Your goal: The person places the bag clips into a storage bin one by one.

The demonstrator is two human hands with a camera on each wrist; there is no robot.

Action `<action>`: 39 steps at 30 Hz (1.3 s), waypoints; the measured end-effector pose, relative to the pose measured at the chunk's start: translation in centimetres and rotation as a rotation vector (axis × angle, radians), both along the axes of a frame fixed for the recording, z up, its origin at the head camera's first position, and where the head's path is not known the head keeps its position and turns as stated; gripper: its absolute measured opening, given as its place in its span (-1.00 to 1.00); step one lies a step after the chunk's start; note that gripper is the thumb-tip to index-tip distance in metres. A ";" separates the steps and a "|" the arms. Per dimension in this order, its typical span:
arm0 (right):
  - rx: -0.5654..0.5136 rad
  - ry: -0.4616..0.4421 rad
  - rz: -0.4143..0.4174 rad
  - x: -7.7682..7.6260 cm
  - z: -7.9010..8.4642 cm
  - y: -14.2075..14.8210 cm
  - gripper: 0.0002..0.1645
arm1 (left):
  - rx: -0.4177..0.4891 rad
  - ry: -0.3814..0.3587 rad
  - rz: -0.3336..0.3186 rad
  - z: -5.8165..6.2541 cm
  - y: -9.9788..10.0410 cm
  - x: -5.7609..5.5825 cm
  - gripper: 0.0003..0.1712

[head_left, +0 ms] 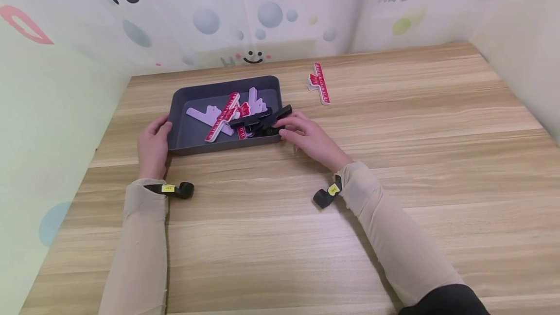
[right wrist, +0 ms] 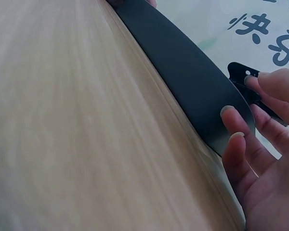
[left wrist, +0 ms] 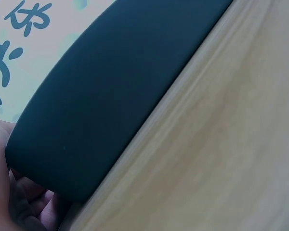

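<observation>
A dark grey rectangular tray point(head_left: 183, 132) stands toward the back left of the table. My left hand point(head_left: 152, 147) grips its left side, the thumb by the near corner. At the right near corner, my right hand point(head_left: 309, 139) pinches a black clip point(head_left: 285, 112) between thumb and finger. In the right wrist view, other fingertips point(right wrist: 227, 111) lie against the outer wall. Inside the tray are another black clip point(head_left: 245, 120), purple clips point(head_left: 203, 116) and red-and-white clips point(head_left: 222, 119) in a loose pile. Overlaps hide part of the pile.
A single red-and-white clip point(head_left: 323, 86) lies on the wooden table point(head_left: 245, 237), right of the tray and near the back edge. A printed white curtain point(head_left: 297, 28) hangs behind the table, with pale walls to the left and right.
</observation>
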State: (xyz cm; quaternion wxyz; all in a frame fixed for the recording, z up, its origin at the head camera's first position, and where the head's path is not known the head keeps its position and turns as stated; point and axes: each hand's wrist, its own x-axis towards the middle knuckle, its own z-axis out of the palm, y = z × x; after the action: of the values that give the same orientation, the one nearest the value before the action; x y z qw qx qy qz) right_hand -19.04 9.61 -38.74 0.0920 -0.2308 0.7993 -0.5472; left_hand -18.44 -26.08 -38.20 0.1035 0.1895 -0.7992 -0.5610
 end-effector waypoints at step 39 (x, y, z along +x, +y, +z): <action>-0.090 -0.026 0.004 -0.2 -0.2 -0.1 -0.76 | 0.035 -0.008 0.001 0.2 0.1 -0.1 -0.56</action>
State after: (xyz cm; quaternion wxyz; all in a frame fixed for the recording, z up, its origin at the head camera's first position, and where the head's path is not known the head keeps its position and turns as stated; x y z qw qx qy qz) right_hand -19.27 9.55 -38.92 0.0931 -0.2291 0.7721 -0.5854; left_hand -18.53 -26.02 -38.00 0.0971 0.1941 -0.7895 -0.5741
